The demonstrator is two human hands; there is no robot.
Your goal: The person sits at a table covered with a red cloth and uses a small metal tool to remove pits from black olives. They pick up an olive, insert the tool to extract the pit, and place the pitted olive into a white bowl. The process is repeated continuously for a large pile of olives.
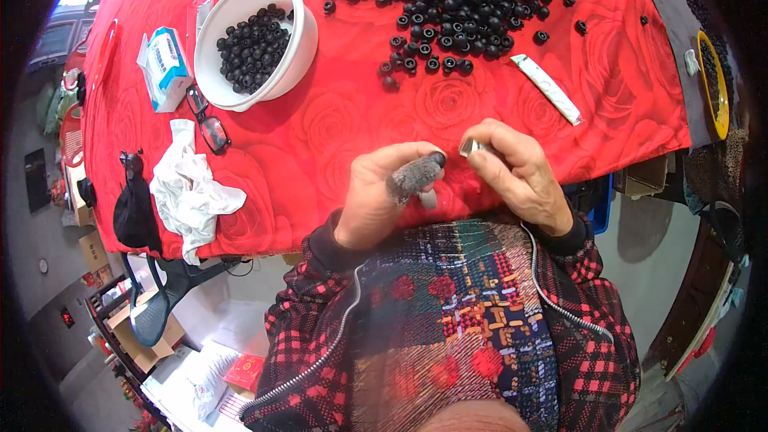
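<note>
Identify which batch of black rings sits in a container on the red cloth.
The batch in the white bowl at the left; the larger pile of black rings lies loose on the red cloth.

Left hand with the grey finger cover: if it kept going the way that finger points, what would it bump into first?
Most likely the right hand. The left hand points its covered finger toward the right, at the small metal piece pinched in the right fingers, just across a narrow gap. Depth is hard to judge here.

White bowl [298,40] of black beads; eyeglasses [209,124]; crumpled white cloth [190,196]; red tablecloth [336,120]
</note>
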